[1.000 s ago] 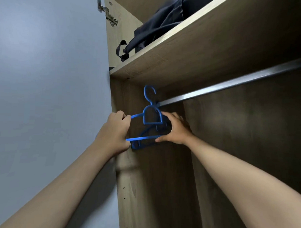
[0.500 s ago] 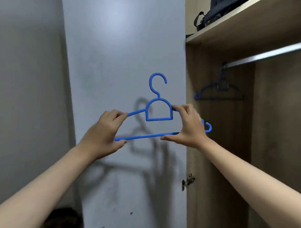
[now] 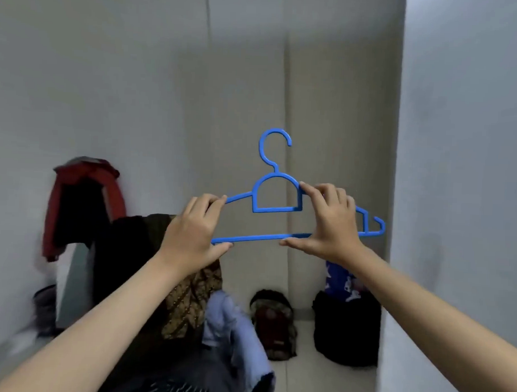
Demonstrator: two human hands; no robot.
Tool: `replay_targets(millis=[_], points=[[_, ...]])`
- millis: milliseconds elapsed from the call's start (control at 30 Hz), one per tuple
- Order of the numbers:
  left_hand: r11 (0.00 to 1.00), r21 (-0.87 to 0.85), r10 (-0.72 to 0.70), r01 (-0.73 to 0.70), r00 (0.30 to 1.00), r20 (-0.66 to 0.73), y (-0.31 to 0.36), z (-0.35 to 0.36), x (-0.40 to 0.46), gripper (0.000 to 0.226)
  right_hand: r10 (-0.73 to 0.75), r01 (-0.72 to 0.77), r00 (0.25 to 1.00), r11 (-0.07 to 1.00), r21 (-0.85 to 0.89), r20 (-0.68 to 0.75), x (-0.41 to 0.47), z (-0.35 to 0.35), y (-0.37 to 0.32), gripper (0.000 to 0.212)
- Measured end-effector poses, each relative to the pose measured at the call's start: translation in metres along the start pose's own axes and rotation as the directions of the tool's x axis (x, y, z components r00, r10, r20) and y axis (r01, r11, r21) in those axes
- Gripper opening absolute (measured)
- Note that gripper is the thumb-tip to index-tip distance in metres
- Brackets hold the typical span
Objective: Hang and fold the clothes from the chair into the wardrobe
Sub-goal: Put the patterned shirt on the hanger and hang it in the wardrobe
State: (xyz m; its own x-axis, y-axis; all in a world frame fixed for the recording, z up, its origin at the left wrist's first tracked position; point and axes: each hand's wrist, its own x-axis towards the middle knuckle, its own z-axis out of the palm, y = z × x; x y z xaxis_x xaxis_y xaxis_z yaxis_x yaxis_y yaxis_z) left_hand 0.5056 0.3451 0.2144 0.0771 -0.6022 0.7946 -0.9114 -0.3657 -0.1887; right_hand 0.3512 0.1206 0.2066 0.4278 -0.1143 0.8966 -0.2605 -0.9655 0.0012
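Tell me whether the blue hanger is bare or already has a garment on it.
Bare. The blue hanger is held upright, hook up, by the left hand and right hand; the wall shows through its frame, with no cloth on it.

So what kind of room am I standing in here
Probably a bedroom or dressing corner at home. Both hands hold up a blue plastic hanger, clothes are heaped on a chair below, and bags sit on the floor against plain grey walls.
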Motion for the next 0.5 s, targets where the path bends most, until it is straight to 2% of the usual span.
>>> replay_targets(millis=[167, 233, 333, 400, 500], points=[[0.992, 0.106, -0.077, 0.069, 0.995, 0.069, -0.096, -0.018, -0.061, 0.086, -0.018, -0.001, 0.985, 0.994, 0.111, 0.172, 0.021, 0.080, -0.095, 0.125], [0.988, 0.120, -0.104, 0.094, 0.992, 0.077, -0.126, -0.017, -0.075, 0.085, -0.022, -0.018, 0.974, 0.985, 0.173, 0.228, 0.032, 0.105, -0.120, 0.123], [0.984, 0.141, -0.125, 0.111, 0.988, 0.095, -0.163, -0.004, -0.090, 0.086, -0.002, -0.121, 0.952, 0.917, 0.379, 0.306, 0.051, 0.141, -0.146, 0.100], [0.982, 0.155, -0.125, 0.108, 0.986, 0.108, -0.185, 0.011, -0.095, 0.088, 0.004, -0.165, 0.953, 0.848, 0.503, 0.304, 0.064, 0.169, -0.157, 0.080], [0.978, 0.167, -0.149, 0.128, 0.981, 0.122, -0.212, 0.041, -0.095, 0.090, 0.023, -0.214, 0.950, 0.776, 0.593, 0.312, 0.082, 0.216, -0.164, 0.055]])
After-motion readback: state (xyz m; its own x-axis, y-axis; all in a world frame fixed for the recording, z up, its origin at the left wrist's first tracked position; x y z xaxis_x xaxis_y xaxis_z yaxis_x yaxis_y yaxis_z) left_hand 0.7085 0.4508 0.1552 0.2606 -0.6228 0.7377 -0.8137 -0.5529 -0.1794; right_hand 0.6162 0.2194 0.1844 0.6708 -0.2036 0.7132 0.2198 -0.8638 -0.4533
